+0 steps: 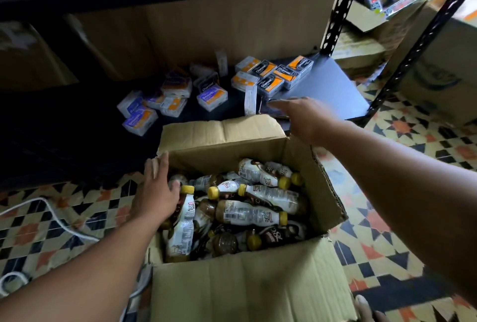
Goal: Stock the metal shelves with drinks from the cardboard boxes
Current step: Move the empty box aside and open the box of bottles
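We see an open cardboard box (247, 293) on the patterned tile floor (402, 252), sitting at about six o'clock in the view, just in front of the low metal shelf (333, 86). It is filled with plastic drink bottles (247, 214), brown liquid showing under white labels, all with yellow caps. Most lie jumbled on their sides; one at the box's nine o'clock side stands nearly upright.

Our left hand (157, 192) reaches in from seven o'clock, palm down, its fingers (161, 164) spread and loose along the box's left rim, with the thumb just beside the cap of the upright bottle; it grips nothing. Our right hand (300, 119) stretches in from four o'clock, past the far flap toward the shelf at twelve o'clock, fingers extended and open, blurred at the tips, holding nothing.

On the dark shelf lie scattered small packs (211, 98), some purple and white, some black and orange. Larger brown cartons (232, 30) stand behind them. A white cord (59, 214) curls over the floor at nine o'clock.
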